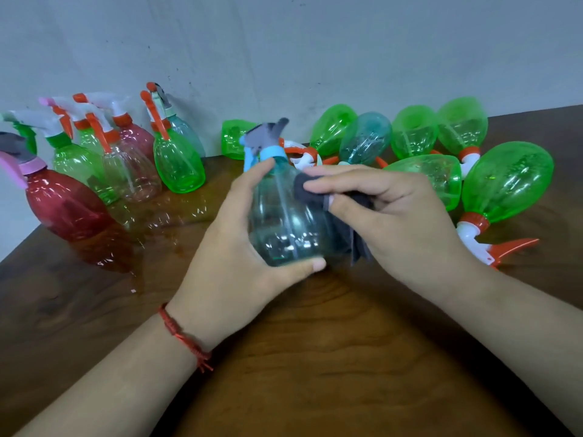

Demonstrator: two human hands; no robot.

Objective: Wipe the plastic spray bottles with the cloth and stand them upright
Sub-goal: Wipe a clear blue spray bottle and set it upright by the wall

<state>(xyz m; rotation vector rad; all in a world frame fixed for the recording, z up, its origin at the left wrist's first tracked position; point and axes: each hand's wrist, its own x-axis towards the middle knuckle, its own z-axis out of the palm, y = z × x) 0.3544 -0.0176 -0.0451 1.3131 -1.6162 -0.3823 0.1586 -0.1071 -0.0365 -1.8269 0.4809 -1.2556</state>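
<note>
My left hand (243, 244) grips a clear teal spray bottle (284, 228) with a blue collar and grey trigger head, held above the middle of the table. My right hand (388, 212) holds a dark grey cloth (310, 190) and presses it against the bottle's right shoulder. Part of the cloth hangs down between my right palm and the bottle. Several spray bottles stand upright at the left, among them a red one (63, 203) and a green one (178, 162). Several green bottles lie on their sides at the right, the nearest (508, 181) with an orange trigger.
The brown wooden table (315, 357) meets a grey wall (315, 52) at the back. Its left edge runs diagonally past the red bottle. A teal bottle (366, 137) lies among the green ones at the back right.
</note>
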